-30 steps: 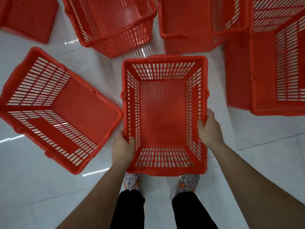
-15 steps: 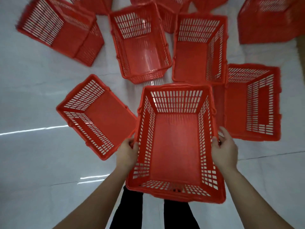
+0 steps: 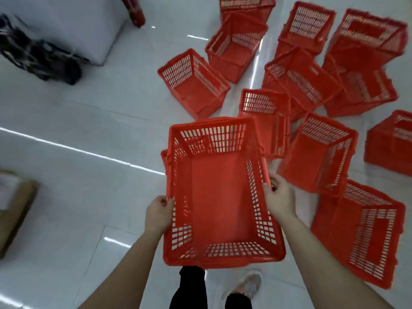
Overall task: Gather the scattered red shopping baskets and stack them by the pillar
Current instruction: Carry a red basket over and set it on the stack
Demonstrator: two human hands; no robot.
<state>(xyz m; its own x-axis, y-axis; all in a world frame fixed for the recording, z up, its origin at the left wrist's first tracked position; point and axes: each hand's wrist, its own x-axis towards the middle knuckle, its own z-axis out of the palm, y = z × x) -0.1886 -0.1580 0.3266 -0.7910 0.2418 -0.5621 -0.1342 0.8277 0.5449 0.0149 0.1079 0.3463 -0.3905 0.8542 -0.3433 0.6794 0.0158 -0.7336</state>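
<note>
floor [image 3: 89,130]: glossy white tiles, streaked with light | white pillar base [image 3: 66,30]: stands on floor | dark bundle [image 3: 40,56]: on floor just beside pillar base, blurred | red baskets [image 3: 194,83]: scattered on floor well right of pillar base, several touching one another | cardboard box [image 3: 15,210]: on floor, well apart from pillar base, nearer the person

The dark bundle [image 3: 38,56] at the left edge is too smeared to tell what it is. The same edge cuts a cardboard box [image 3: 15,210]. The far baskets [image 3: 365,36] are blurred, and one basket [image 3: 392,143] runs off the right. The held basket [image 3: 218,192] hides most fingers of the left hand [image 3: 158,214] and right hand [image 3: 279,197].
</note>
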